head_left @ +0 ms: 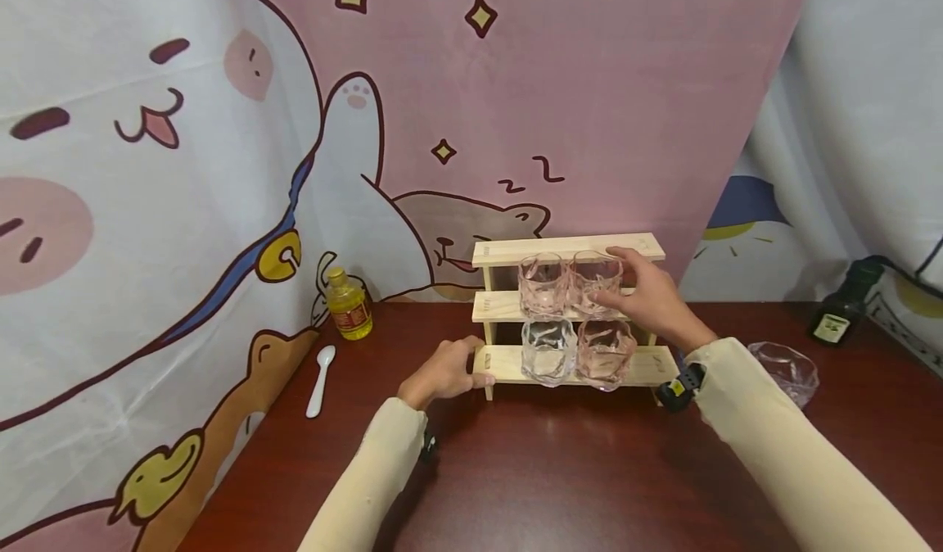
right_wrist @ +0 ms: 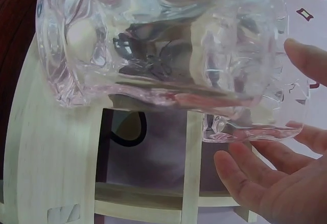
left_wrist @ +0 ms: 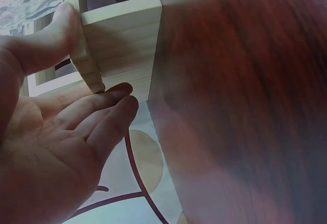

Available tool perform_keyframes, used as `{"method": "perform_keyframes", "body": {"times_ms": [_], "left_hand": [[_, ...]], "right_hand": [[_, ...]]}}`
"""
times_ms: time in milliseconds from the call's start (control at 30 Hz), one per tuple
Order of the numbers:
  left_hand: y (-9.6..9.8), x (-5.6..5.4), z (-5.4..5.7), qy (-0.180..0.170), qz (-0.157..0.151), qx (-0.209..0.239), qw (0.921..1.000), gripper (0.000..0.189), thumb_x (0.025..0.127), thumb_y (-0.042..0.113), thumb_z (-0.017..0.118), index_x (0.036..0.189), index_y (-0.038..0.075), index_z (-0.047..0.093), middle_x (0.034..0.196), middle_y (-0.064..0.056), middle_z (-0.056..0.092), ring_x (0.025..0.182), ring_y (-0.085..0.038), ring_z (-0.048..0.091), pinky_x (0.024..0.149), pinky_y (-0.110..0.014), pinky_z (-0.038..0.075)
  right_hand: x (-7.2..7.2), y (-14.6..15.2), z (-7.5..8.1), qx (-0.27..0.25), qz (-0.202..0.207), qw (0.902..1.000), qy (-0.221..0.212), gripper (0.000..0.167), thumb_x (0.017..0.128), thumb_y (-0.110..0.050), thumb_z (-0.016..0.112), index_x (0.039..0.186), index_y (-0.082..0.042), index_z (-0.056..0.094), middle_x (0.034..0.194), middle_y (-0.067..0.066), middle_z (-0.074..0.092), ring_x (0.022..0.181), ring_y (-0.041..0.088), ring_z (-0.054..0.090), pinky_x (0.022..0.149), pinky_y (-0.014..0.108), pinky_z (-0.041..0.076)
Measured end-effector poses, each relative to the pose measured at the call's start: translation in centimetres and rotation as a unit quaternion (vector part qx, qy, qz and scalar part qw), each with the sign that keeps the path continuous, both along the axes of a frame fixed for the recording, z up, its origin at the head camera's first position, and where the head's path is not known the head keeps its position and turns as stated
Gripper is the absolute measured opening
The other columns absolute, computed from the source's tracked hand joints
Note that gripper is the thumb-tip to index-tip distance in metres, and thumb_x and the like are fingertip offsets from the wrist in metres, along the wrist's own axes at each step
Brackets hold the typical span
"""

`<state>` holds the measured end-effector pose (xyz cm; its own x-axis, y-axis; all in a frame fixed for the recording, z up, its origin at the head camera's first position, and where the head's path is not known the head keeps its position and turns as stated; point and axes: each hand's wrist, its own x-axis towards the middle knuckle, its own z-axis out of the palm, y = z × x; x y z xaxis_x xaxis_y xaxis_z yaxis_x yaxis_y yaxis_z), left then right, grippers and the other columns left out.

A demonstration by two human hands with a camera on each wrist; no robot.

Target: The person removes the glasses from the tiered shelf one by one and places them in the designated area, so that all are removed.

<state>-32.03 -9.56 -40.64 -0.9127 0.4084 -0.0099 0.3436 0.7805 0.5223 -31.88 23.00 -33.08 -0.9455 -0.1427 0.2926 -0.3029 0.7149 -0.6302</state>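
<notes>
A three-tier wooden rack (head_left: 570, 249) stands on the table. My left hand (head_left: 444, 369) grips the left end of its lowest shelf (head_left: 504, 364), thumb on one face of the board and fingers behind, as the left wrist view shows. My right hand (head_left: 658, 300) is at the right side of a pinkish faceted glass (head_left: 593, 273) on the middle shelf; its thumb and fingers are spread around it, and contact is hard to tell. Beside that glass stands another pinkish one (head_left: 542, 290). Below, the lowest shelf bears a clear glass (head_left: 548, 355) and a pinkish glass (head_left: 606, 355).
Another clear glass vessel (head_left: 787, 372) stands right of the rack, partly behind my right sleeve. A dark bottle (head_left: 840, 310) is farther right. On the left are a bottle of yellow liquid (head_left: 349, 306) and a white spoon (head_left: 319, 384). A printed cloth (head_left: 611, 110) hangs behind the table.
</notes>
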Motion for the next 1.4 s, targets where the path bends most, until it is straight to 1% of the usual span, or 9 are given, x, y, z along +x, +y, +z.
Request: {"method": "perform_keyframes", "body": {"times_ms": [200, 433, 567, 667, 900, 1000, 1100, 1200, 1400], "left_hand": [[0.0, 0.1, -0.3, -0.006, 0.000, 0.004, 1.0000, 0.058, 0.088, 0.024, 0.079, 0.138, 0.005, 0.055, 0.129, -0.013, 0.066, 0.109, -0.026, 0.063, 0.097, -0.042, 0.050], [-0.1, -0.2, -0.3, 0.001, -0.003, 0.001, 1.0000, 0.059, 0.088, 0.024, 0.079, 0.139, 0.005, 0.055, 0.125, -0.013, 0.067, 0.107, -0.027, 0.063, 0.095, -0.040, 0.050], [-0.1, -0.3, -0.1, 0.003, -0.001, 0.002, 1.0000, 0.059, 0.088, 0.024, 0.079, 0.139, 0.006, 0.055, 0.124, -0.013, 0.067, 0.108, -0.028, 0.063, 0.096, -0.041, 0.049], [-0.1, -0.2, -0.1, 0.001, 0.000, 0.003, 1.0000, 0.058, 0.088, 0.023, 0.078, 0.138, 0.006, 0.055, 0.124, -0.014, 0.067, 0.110, -0.030, 0.062, 0.097, -0.042, 0.049], [-0.1, -0.1, -0.2, -0.004, 0.001, 0.009, 1.0000, 0.057, 0.088, 0.022, 0.078, 0.138, 0.006, 0.056, 0.125, -0.015, 0.067, 0.112, -0.031, 0.062, 0.100, -0.044, 0.048], [-0.1, 0.0, -0.2, -0.007, 0.002, 0.010, 0.9999, 0.058, 0.089, 0.023, 0.078, 0.139, 0.006, 0.055, 0.127, -0.015, 0.066, 0.113, -0.030, 0.062, 0.100, -0.044, 0.048], [-0.1, 0.0, -0.4, -0.009, 0.002, 0.007, 0.9999, 0.059, 0.089, 0.024, 0.078, 0.140, 0.006, 0.054, 0.129, -0.014, 0.066, 0.113, -0.029, 0.062, 0.100, -0.044, 0.048], [-0.1, 0.0, -0.4, 0.000, 0.000, -0.002, 1.0000, 0.058, 0.089, 0.025, 0.078, 0.139, 0.007, 0.055, 0.128, -0.013, 0.066, 0.112, -0.025, 0.062, 0.101, -0.043, 0.049], [-0.1, -0.1, -0.4, 0.014, -0.006, -0.009, 0.9998, 0.057, 0.089, 0.024, 0.077, 0.139, 0.006, 0.055, 0.126, -0.013, 0.067, 0.111, -0.023, 0.061, 0.101, -0.042, 0.049]], "right_hand": [[-0.3, -0.1, -0.2, 0.002, 0.010, 0.9999, 0.004, 0.082, 0.091, -0.031, 0.075, 0.155, -0.007, 0.030, 0.135, 0.027, 0.054, 0.124, 0.048, 0.056, 0.098, 0.062, 0.046], [-0.9, -0.1, -0.3, 0.003, 0.010, 0.9999, -0.010, 0.084, 0.092, -0.031, 0.074, 0.158, -0.009, 0.026, 0.139, 0.027, 0.052, 0.124, 0.048, 0.054, 0.096, 0.062, 0.046], [-1.1, -0.2, -0.2, 0.002, 0.008, 0.9999, -0.008, 0.083, 0.092, -0.029, 0.074, 0.157, -0.009, 0.027, 0.138, 0.027, 0.052, 0.120, 0.046, 0.054, 0.094, 0.060, 0.046], [-1.2, -0.3, -0.3, -0.001, 0.005, 1.0000, -0.003, 0.082, 0.091, -0.028, 0.074, 0.156, -0.008, 0.029, 0.137, 0.027, 0.055, 0.117, 0.043, 0.055, 0.092, 0.058, 0.046], [-1.2, -0.5, -0.6, -0.022, -0.001, 0.9997, -0.011, 0.080, 0.091, -0.027, 0.074, 0.156, -0.011, 0.030, 0.136, 0.025, 0.055, 0.118, 0.043, 0.055, 0.092, 0.057, 0.047], [-1.2, -0.5, -0.7, -0.025, -0.004, 0.9996, -0.009, 0.078, 0.092, -0.026, 0.073, 0.156, -0.011, 0.031, 0.134, 0.024, 0.056, 0.114, 0.040, 0.056, 0.087, 0.052, 0.048], [-1.2, -0.6, -0.8, -0.028, -0.010, 0.9995, -0.005, 0.076, 0.092, -0.024, 0.073, 0.156, -0.011, 0.033, 0.130, 0.022, 0.058, 0.107, 0.036, 0.057, 0.079, 0.042, 0.048], [-1.2, -0.6, -0.7, -0.037, -0.014, 0.9992, -0.003, 0.075, 0.091, -0.022, 0.074, 0.155, -0.011, 0.036, 0.127, 0.021, 0.059, 0.102, 0.034, 0.057, 0.075, 0.036, 0.046], [-1.1, -0.8, -0.6, -0.047, -0.015, 0.9988, 0.002, 0.075, 0.090, -0.020, 0.075, 0.154, -0.010, 0.038, 0.125, 0.021, 0.059, 0.100, 0.033, 0.056, 0.073, 0.034, 0.046]]}}
